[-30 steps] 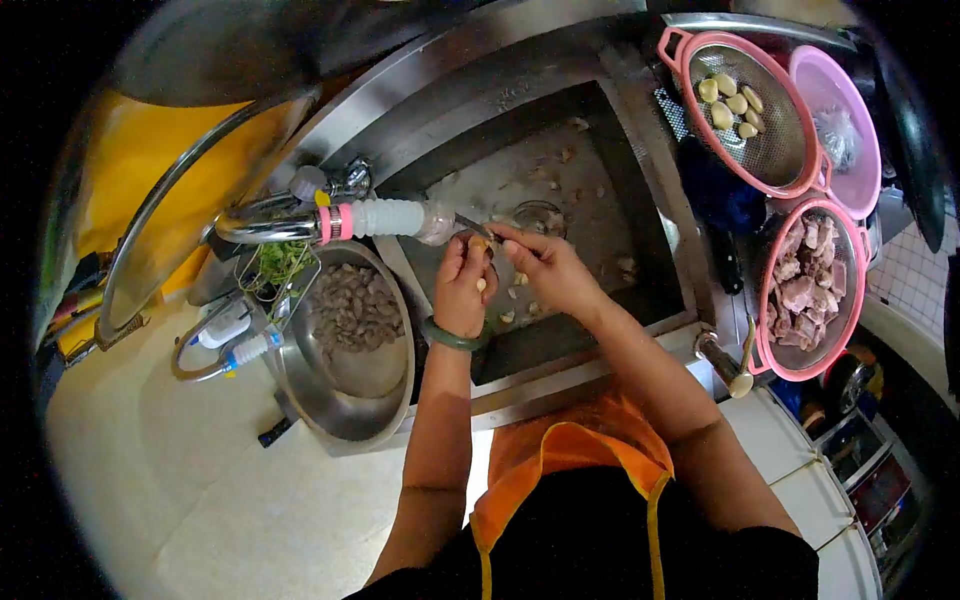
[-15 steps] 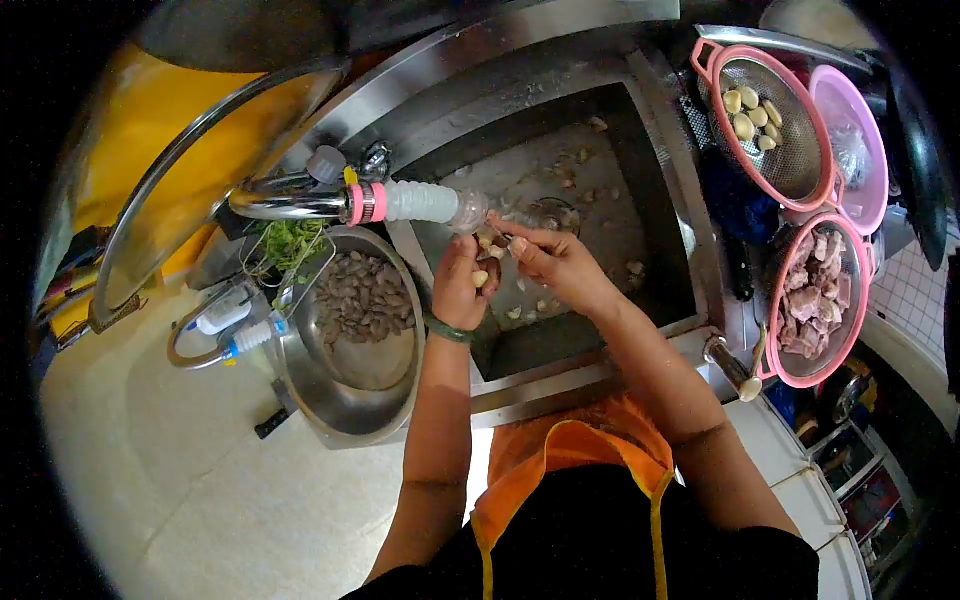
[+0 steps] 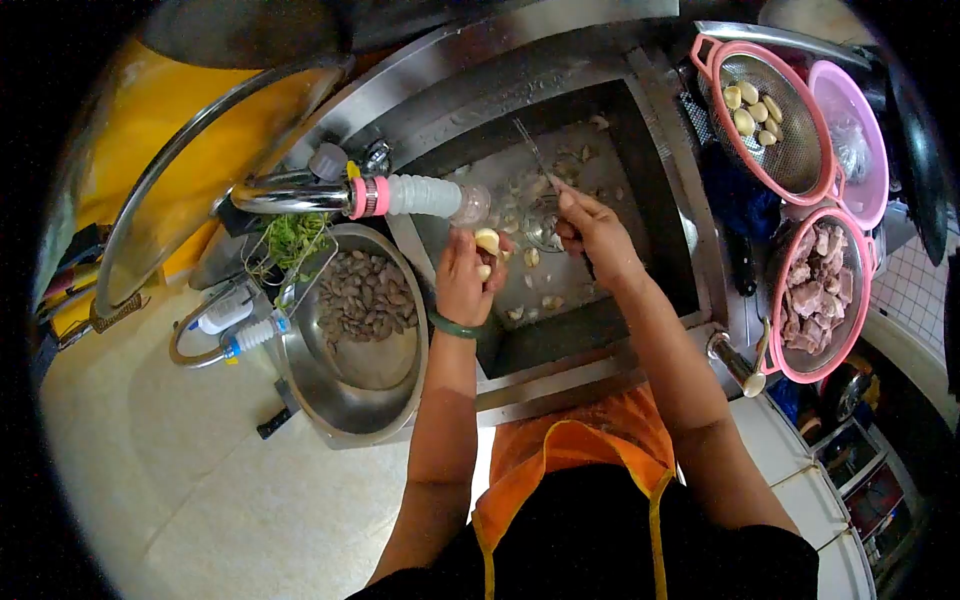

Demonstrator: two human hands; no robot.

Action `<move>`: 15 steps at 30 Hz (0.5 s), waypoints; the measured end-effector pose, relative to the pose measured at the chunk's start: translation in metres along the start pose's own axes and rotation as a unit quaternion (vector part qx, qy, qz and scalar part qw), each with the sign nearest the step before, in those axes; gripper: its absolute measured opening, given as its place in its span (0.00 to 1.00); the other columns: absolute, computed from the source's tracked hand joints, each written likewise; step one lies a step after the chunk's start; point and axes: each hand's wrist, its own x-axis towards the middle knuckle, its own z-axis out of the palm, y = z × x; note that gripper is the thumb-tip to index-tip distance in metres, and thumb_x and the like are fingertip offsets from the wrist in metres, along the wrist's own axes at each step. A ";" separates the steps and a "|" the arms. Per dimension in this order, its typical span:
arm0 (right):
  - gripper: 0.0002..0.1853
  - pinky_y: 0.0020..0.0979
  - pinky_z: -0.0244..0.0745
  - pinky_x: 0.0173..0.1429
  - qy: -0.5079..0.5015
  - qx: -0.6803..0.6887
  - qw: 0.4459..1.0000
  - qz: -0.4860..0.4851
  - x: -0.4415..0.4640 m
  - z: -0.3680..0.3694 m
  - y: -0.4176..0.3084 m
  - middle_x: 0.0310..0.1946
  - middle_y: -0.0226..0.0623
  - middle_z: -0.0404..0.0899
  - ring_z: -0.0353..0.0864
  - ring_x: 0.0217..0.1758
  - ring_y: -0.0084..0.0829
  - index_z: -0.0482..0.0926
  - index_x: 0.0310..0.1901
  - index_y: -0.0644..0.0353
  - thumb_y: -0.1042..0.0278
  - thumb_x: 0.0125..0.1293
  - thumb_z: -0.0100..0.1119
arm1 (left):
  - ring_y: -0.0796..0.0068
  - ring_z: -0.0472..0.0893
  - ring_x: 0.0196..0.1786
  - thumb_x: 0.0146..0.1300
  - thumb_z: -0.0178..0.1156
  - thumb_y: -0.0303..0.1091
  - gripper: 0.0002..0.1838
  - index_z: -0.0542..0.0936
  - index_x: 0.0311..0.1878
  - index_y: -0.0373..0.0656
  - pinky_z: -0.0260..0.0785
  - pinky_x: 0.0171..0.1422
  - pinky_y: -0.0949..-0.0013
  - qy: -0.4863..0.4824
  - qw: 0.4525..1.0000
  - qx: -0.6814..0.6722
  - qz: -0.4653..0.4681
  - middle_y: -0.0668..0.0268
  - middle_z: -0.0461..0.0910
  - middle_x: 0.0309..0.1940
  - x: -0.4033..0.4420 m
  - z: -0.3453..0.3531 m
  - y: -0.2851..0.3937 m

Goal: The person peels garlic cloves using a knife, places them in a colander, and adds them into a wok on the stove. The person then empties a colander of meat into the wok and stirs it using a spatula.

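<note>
Pale garlic cloves (image 3: 487,241) are held in the fingers of my left hand (image 3: 466,280), just below the clear end of the faucet hose (image 3: 425,197). My right hand (image 3: 598,232) is closed round a thin knife (image 3: 535,150), its blade pointing up and away over the sink (image 3: 640,270). The two hands are apart. Bits of peel and garlic lie scattered on the sink floor, some beside the drain (image 3: 543,222).
A metal bowl (image 3: 375,400) of dark shells stands left, with green herbs (image 3: 293,245) behind. At right are a pink strainer (image 3: 785,175) with garlic, a pink basket (image 3: 850,330) of raw meat, a purple basin (image 3: 868,190) and a black-handled knife (image 3: 744,265).
My right hand has moved right, away from my left hand, and the knife has swung clear of the garlic. A peeled clove now shows at my left fingertips.
</note>
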 end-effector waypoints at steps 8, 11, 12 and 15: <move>0.24 0.17 0.57 0.29 -0.061 -0.109 0.992 -0.017 -0.017 0.028 0.013 0.23 0.20 0.63 0.58 0.25 0.15 0.63 0.65 0.48 0.60 0.68 0.50 | 0.82 0.66 0.22 0.70 0.43 0.44 0.16 0.72 0.46 0.41 0.55 0.24 0.79 0.073 0.996 0.044 -0.037 0.69 0.72 0.28 0.010 0.012 -0.003; 0.24 0.20 0.64 0.38 -0.092 -0.133 0.987 -0.002 -0.021 0.029 0.010 0.36 0.23 0.70 0.63 0.32 0.16 0.64 0.64 0.49 0.58 0.68 0.49 | 0.84 0.65 0.23 0.70 0.45 0.41 0.14 0.72 0.46 0.40 0.55 0.25 0.80 0.047 0.997 0.050 -0.037 0.73 0.69 0.26 0.010 0.009 -0.010; 0.24 0.22 0.67 0.43 -0.105 -0.132 0.986 0.012 -0.022 0.028 0.010 0.43 0.25 0.74 0.66 0.35 0.17 0.64 0.64 0.50 0.57 0.68 0.49 | 0.85 0.65 0.24 0.69 0.46 0.39 0.14 0.73 0.47 0.40 0.55 0.26 0.80 0.032 0.997 0.065 -0.032 0.74 0.68 0.25 0.011 0.006 -0.014; 0.22 0.21 0.65 0.38 -0.110 -0.130 0.985 -0.040 -0.023 0.028 0.012 0.35 0.22 0.72 0.63 0.31 0.16 0.66 0.63 0.49 0.59 0.69 0.48 | 0.86 0.63 0.24 0.69 0.46 0.35 0.12 0.73 0.49 0.39 0.55 0.26 0.80 0.015 0.991 0.129 -0.021 0.75 0.67 0.23 0.012 -0.003 -0.017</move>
